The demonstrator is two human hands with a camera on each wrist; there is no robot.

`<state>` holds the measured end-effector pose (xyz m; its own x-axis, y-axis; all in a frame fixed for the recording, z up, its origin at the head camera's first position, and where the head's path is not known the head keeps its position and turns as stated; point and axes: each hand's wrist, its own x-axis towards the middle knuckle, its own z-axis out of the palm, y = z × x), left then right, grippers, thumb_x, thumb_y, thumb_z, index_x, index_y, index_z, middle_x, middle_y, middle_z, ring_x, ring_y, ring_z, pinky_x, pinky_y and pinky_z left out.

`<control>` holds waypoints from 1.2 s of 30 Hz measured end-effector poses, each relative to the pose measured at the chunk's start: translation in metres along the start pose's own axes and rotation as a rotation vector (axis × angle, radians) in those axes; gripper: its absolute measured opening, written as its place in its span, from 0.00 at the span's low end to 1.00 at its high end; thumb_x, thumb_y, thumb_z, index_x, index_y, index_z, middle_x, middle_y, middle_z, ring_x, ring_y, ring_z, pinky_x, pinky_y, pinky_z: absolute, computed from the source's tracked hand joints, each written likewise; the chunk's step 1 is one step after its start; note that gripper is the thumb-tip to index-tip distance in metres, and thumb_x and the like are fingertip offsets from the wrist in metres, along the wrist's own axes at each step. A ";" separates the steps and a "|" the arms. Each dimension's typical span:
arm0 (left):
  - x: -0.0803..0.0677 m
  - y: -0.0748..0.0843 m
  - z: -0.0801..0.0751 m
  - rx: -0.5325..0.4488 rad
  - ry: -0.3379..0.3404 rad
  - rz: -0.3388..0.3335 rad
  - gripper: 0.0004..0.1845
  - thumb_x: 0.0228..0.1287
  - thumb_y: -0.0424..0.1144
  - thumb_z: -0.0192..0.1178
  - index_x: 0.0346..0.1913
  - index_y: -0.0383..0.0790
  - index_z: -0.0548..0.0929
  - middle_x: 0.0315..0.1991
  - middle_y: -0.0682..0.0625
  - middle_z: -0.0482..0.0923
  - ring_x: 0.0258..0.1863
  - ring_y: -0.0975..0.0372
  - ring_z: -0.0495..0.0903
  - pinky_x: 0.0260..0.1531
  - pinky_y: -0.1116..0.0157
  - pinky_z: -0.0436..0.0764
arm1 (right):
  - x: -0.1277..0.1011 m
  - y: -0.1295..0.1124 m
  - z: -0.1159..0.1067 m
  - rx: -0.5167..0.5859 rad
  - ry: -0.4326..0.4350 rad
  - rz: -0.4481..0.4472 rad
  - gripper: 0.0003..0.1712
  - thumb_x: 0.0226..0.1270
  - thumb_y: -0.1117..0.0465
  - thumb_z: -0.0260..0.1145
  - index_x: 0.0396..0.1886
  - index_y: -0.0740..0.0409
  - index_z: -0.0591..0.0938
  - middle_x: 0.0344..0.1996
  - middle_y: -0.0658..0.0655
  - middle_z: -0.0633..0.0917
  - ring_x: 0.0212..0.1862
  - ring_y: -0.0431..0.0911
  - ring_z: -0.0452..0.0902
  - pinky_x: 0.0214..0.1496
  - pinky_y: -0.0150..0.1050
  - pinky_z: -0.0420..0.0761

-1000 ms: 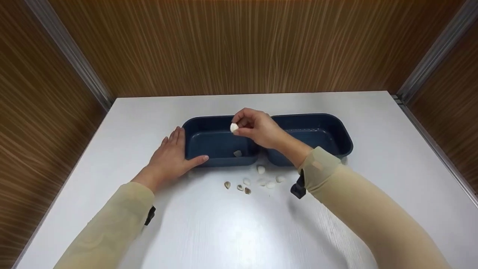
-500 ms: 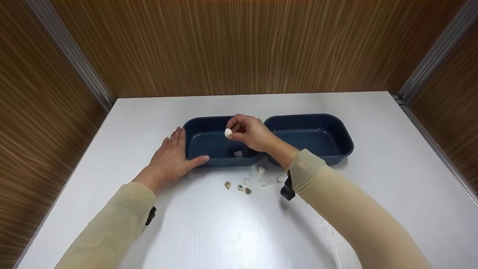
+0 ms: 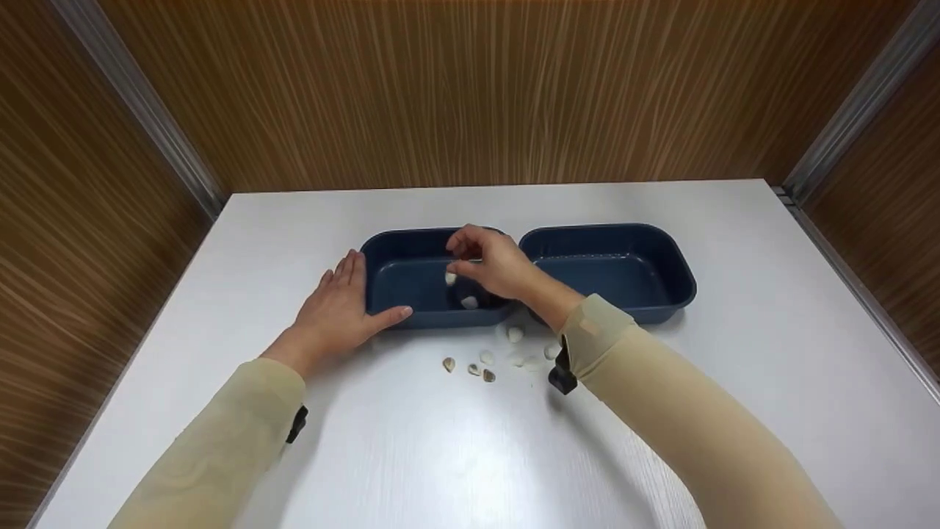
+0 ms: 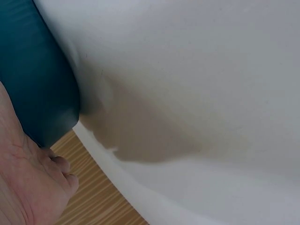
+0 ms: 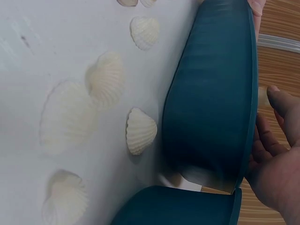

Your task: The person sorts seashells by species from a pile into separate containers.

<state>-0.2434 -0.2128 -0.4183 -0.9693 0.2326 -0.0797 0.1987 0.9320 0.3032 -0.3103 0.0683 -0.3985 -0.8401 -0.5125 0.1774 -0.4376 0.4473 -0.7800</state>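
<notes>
My left hand [image 3: 332, 310] rests with straight fingers against the left end of the left blue bin [image 3: 422, 318], its thumb along the near rim. Over that same bin hovers my right hand [image 3: 501, 266], thumb and index finger parted. A small white seashell [image 3: 450, 278] shows just below the right thumb, above the bin floor. Another pale shell [image 3: 468, 302] lies in the bin's near right corner. In the right wrist view, the thumb [image 5: 277, 96] stands beyond the bin rim with a pale bit of shell at its tip.
A second blue bin [image 3: 613, 283] stands close on the right. In front of the bins lie several white ribbed shells [image 5: 141, 131] and three smaller brownish ones, including one brown shell [image 3: 449, 364]. Wood-grain panels [image 3: 499, 95] enclose the white table [image 3: 411, 455].
My right hand moved slightly left and lower over the left bin, then its fingertips parted. The white shell it pinched now sits below the thumb. My left hand stayed in place.
</notes>
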 end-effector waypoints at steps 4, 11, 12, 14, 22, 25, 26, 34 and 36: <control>0.001 0.000 0.000 0.003 -0.003 0.001 0.73 0.62 0.87 0.43 0.83 0.25 0.35 0.85 0.31 0.33 0.85 0.43 0.37 0.82 0.44 0.40 | -0.001 -0.001 -0.004 0.005 0.015 -0.005 0.17 0.74 0.64 0.73 0.56 0.65 0.82 0.51 0.64 0.86 0.52 0.51 0.84 0.59 0.43 0.82; 0.003 -0.003 0.002 0.010 -0.005 -0.010 0.74 0.61 0.88 0.43 0.84 0.26 0.35 0.86 0.33 0.33 0.85 0.44 0.38 0.82 0.45 0.40 | -0.013 -0.010 -0.021 0.029 0.015 -0.026 0.16 0.74 0.64 0.73 0.57 0.64 0.82 0.48 0.60 0.86 0.49 0.49 0.82 0.55 0.41 0.82; 0.002 -0.004 0.002 0.010 -0.002 -0.010 0.74 0.61 0.87 0.43 0.84 0.26 0.35 0.86 0.32 0.33 0.85 0.44 0.38 0.82 0.45 0.40 | -0.016 -0.012 -0.025 0.030 0.013 -0.029 0.16 0.74 0.64 0.73 0.57 0.63 0.82 0.48 0.59 0.86 0.49 0.48 0.82 0.54 0.40 0.82; 0.002 -0.004 0.001 0.010 -0.001 -0.010 0.74 0.61 0.87 0.44 0.84 0.26 0.35 0.86 0.32 0.34 0.85 0.44 0.38 0.82 0.45 0.40 | -0.022 -0.016 -0.032 0.031 0.011 -0.043 0.16 0.74 0.64 0.72 0.57 0.63 0.83 0.48 0.60 0.86 0.48 0.48 0.82 0.54 0.40 0.82; -0.001 -0.004 0.000 0.010 0.014 0.001 0.74 0.61 0.87 0.44 0.83 0.24 0.37 0.85 0.31 0.35 0.85 0.43 0.39 0.82 0.44 0.40 | -0.056 -0.025 -0.063 0.016 0.026 -0.106 0.15 0.73 0.64 0.74 0.56 0.60 0.84 0.48 0.58 0.87 0.49 0.47 0.82 0.52 0.39 0.81; 0.000 -0.003 0.000 0.013 0.016 0.003 0.73 0.62 0.87 0.44 0.83 0.24 0.37 0.85 0.31 0.35 0.85 0.43 0.39 0.82 0.44 0.41 | -0.070 -0.025 -0.072 0.020 0.034 -0.121 0.16 0.71 0.66 0.75 0.56 0.61 0.84 0.47 0.60 0.87 0.48 0.47 0.82 0.51 0.36 0.81; 0.000 -0.003 0.000 0.015 0.014 0.002 0.73 0.62 0.87 0.44 0.83 0.24 0.37 0.85 0.31 0.35 0.85 0.43 0.38 0.82 0.44 0.41 | -0.074 -0.025 -0.075 0.018 0.036 -0.125 0.16 0.71 0.66 0.75 0.56 0.62 0.85 0.46 0.59 0.87 0.47 0.47 0.83 0.50 0.35 0.82; 0.001 -0.004 0.000 0.022 0.006 0.003 0.73 0.62 0.87 0.42 0.83 0.24 0.36 0.85 0.31 0.34 0.85 0.43 0.38 0.82 0.44 0.40 | -0.110 -0.015 -0.087 0.013 0.035 -0.141 0.17 0.69 0.68 0.76 0.55 0.64 0.85 0.46 0.59 0.88 0.46 0.47 0.84 0.48 0.31 0.83; 0.000 -0.005 0.000 0.023 0.005 0.003 0.73 0.62 0.87 0.42 0.83 0.24 0.36 0.85 0.31 0.34 0.85 0.43 0.38 0.82 0.44 0.40 | -0.117 -0.010 -0.088 0.007 0.025 -0.136 0.18 0.68 0.68 0.77 0.56 0.63 0.85 0.47 0.59 0.88 0.46 0.47 0.84 0.48 0.31 0.84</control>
<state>-0.2443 -0.2171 -0.4198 -0.9693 0.2344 -0.0737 0.2052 0.9373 0.2818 -0.2357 0.1884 -0.3584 -0.7809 -0.5499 0.2962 -0.5456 0.3696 -0.7522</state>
